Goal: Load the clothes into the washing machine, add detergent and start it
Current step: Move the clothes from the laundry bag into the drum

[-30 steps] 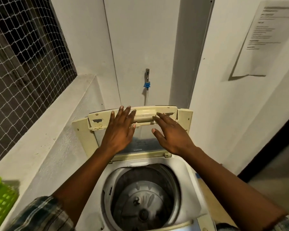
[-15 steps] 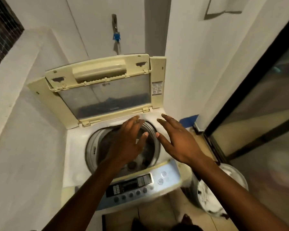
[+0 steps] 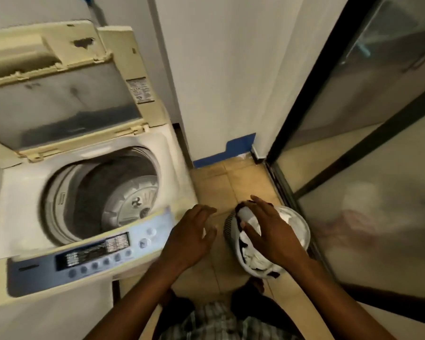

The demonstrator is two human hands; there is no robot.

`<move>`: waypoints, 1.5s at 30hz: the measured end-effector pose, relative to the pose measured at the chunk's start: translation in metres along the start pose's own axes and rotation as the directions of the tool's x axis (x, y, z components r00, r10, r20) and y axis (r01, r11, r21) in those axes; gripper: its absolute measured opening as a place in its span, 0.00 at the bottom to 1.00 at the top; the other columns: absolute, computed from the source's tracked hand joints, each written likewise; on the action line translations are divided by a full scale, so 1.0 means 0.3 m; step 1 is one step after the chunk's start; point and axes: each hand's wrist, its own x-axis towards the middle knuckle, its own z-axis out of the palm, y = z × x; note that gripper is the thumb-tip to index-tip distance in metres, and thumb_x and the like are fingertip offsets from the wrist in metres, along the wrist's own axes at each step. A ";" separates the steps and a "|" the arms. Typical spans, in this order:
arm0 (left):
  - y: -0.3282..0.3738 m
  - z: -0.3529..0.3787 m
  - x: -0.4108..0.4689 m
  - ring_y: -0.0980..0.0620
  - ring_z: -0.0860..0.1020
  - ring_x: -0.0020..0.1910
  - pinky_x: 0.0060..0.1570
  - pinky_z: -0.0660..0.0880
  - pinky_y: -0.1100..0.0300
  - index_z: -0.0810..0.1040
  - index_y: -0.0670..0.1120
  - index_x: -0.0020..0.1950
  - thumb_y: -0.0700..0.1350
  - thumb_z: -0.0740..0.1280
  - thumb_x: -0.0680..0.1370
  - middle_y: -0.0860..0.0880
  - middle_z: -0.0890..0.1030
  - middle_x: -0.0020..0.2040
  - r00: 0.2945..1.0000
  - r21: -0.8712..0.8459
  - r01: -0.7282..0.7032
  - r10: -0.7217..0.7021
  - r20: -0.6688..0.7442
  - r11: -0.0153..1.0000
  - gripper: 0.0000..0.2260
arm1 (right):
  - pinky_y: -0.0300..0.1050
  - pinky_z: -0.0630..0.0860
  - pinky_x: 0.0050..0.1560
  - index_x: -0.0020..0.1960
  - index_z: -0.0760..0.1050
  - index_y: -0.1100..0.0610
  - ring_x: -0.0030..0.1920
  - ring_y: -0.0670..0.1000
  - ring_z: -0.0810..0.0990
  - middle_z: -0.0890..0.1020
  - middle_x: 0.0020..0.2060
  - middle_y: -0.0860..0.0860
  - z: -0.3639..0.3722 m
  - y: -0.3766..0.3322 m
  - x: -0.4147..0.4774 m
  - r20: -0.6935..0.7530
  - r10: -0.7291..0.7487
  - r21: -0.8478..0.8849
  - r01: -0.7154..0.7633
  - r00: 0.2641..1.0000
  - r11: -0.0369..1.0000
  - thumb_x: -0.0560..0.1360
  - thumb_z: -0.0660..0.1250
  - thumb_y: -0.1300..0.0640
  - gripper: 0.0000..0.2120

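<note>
The right hand's fingers point(image 3: 260, 201) are spread and loosely bent over the clothes point(image 3: 292, 220), grasping nothing; whether the tips touch the cloth cannot be told. The left hand's fingers point(image 3: 206, 210) are likewise released and splayed, holding nothing. Half a second ago both hands hung over the drum point(image 3: 113, 192); a second ago they were flat on the raised lid point(image 3: 59, 99). Now the right hand point(image 3: 272, 235) has come across and down above the basket point(image 3: 230, 229), and the left hand point(image 3: 190, 238) has left the washer point(image 3: 22, 192) and hangs over the floor point(image 3: 219, 182) between the panel point(image 3: 91, 257) and the basket. The view has swung right and down with them.

The clothes, white with some dark pieces, are heaped in the round basket, which stands on the tiled floor just right of the washer. The drum holds no clothes that show. The lid stands open, folded back against the wall point(image 3: 231, 69).

A glass door point(image 3: 378, 155) with a dark frame runs close along the basket's right side. A blue strip point(image 3: 231, 152) lines the wall's foot beyond the basket. The right forearm crosses the basket's near rim and hides part of the heap. A checked shirt point(image 3: 219, 320) shows at the bottom edge.
</note>
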 end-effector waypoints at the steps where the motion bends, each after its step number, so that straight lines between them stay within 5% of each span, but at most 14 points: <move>1: 0.028 0.064 0.016 0.54 0.74 0.67 0.59 0.76 0.57 0.73 0.54 0.72 0.54 0.63 0.81 0.55 0.73 0.70 0.999 0.007 0.019 -0.019 0.032 1.000 0.19 | 0.48 0.72 0.73 0.80 0.68 0.50 0.79 0.52 0.69 0.65 0.82 0.49 -0.004 0.086 -0.008 0.014 0.015 -0.003 -0.015 1.000 1.000 0.82 0.67 0.42 0.29; 8: 0.111 0.459 0.106 0.52 0.78 0.63 0.62 0.75 0.58 0.74 0.52 0.71 0.54 0.66 0.80 0.52 0.76 0.67 0.943 -0.070 0.214 -0.187 0.275 0.974 0.20 | 0.52 0.62 0.79 0.81 0.65 0.53 0.82 0.56 0.62 0.62 0.83 0.53 0.020 0.566 -0.036 0.226 0.237 -0.006 -0.242 0.945 0.970 0.78 0.73 0.43 0.36; 13: 0.101 0.752 0.187 0.54 0.75 0.69 0.70 0.70 0.46 0.66 0.73 0.69 0.66 0.62 0.75 0.60 0.74 0.72 0.829 -0.098 0.432 -0.351 0.435 0.897 0.22 | 0.54 0.67 0.77 0.81 0.65 0.53 0.80 0.56 0.66 0.65 0.81 0.55 0.130 0.852 0.004 0.304 0.374 0.091 -0.417 0.876 0.904 0.75 0.76 0.41 0.41; 17: 0.059 1.017 0.313 0.53 0.75 0.70 0.59 0.60 0.75 0.71 0.57 0.75 0.52 0.69 0.81 0.55 0.73 0.73 0.709 -0.209 0.656 -0.496 0.501 0.726 0.22 | 0.46 0.64 0.74 0.80 0.66 0.55 0.78 0.56 0.67 0.68 0.79 0.55 0.276 1.071 0.101 0.312 0.474 0.193 -0.544 0.823 0.817 0.75 0.77 0.44 0.39; 19: 0.008 1.157 0.379 0.53 0.73 0.72 0.56 0.56 0.80 0.69 0.54 0.76 0.51 0.67 0.82 0.55 0.73 0.72 0.669 -0.236 0.708 -0.527 0.524 0.665 0.22 | 0.50 0.66 0.77 0.79 0.68 0.54 0.77 0.56 0.69 0.69 0.78 0.55 0.367 1.183 0.161 0.293 0.542 0.277 -0.613 0.788 0.740 0.75 0.77 0.44 0.38; 23: -0.128 1.416 0.489 0.46 0.72 0.74 0.62 0.70 0.61 0.65 0.48 0.80 0.48 0.68 0.82 0.47 0.72 0.76 0.601 -0.384 0.799 -0.610 0.516 0.462 0.27 | 0.60 0.69 0.78 0.80 0.67 0.52 0.77 0.56 0.70 0.71 0.79 0.53 0.546 1.373 0.287 0.293 0.614 0.396 -0.677 0.733 0.620 0.74 0.76 0.38 0.40; 29: -0.298 1.661 0.611 0.45 0.69 0.76 0.60 0.76 0.50 0.51 0.64 0.82 0.61 0.69 0.79 0.54 0.60 0.82 0.534 -0.536 0.811 -0.669 0.517 0.233 0.37 | 0.62 0.68 0.78 0.82 0.61 0.43 0.79 0.54 0.68 0.66 0.81 0.49 0.791 1.616 0.446 0.295 0.659 0.511 -0.697 0.692 0.504 0.65 0.71 0.22 0.51; 33: -0.350 1.759 0.672 0.43 0.71 0.73 0.64 0.76 0.40 0.55 0.72 0.77 0.77 0.67 0.66 0.57 0.64 0.80 0.492 -0.553 0.824 -0.639 0.591 0.123 0.42 | 0.66 0.68 0.77 0.82 0.53 0.34 0.80 0.54 0.65 0.60 0.83 0.44 0.885 1.661 0.479 0.405 0.644 0.551 -0.735 0.650 0.395 0.63 0.69 0.19 0.53; 36: -0.379 1.854 0.684 0.47 0.74 0.72 0.67 0.74 0.39 0.66 0.70 0.74 0.82 0.67 0.58 0.57 0.72 0.75 0.516 -0.583 0.801 -0.651 0.557 0.136 0.46 | 0.64 0.66 0.73 0.81 0.58 0.35 0.75 0.52 0.67 0.67 0.77 0.41 0.944 1.615 0.476 0.532 0.621 0.579 -0.783 0.575 0.229 0.70 0.68 0.25 0.44; 39: -0.328 1.832 0.683 0.49 0.76 0.69 0.67 0.75 0.42 0.70 0.66 0.72 0.74 0.68 0.69 0.57 0.77 0.69 0.484 -0.546 0.827 -0.666 0.567 0.135 0.32 | 0.64 0.71 0.67 0.73 0.69 0.32 0.68 0.51 0.72 0.74 0.70 0.39 0.971 1.549 0.451 0.582 0.605 0.562 -0.806 0.544 0.185 0.71 0.68 0.27 0.32; 43: -0.255 1.769 0.655 0.60 0.79 0.54 0.52 0.78 0.62 0.73 0.57 0.72 0.56 0.64 0.83 0.59 0.80 0.57 0.527 -0.550 0.814 -0.633 0.567 0.186 0.17 | 0.53 0.81 0.56 0.54 0.82 0.34 0.59 0.50 0.85 0.88 0.55 0.43 0.935 1.467 0.397 0.532 0.593 0.663 -0.733 0.604 0.152 0.75 0.71 0.35 0.09; 45: -0.213 1.712 0.628 0.61 0.79 0.54 0.53 0.77 0.63 0.74 0.55 0.71 0.54 0.64 0.83 0.60 0.81 0.56 0.580 -0.566 0.785 -0.620 0.528 0.252 0.16 | 0.55 0.81 0.59 0.54 0.82 0.35 0.57 0.48 0.86 0.89 0.52 0.41 0.893 1.427 0.360 0.497 0.593 0.716 -0.686 0.634 0.133 0.78 0.71 0.40 0.05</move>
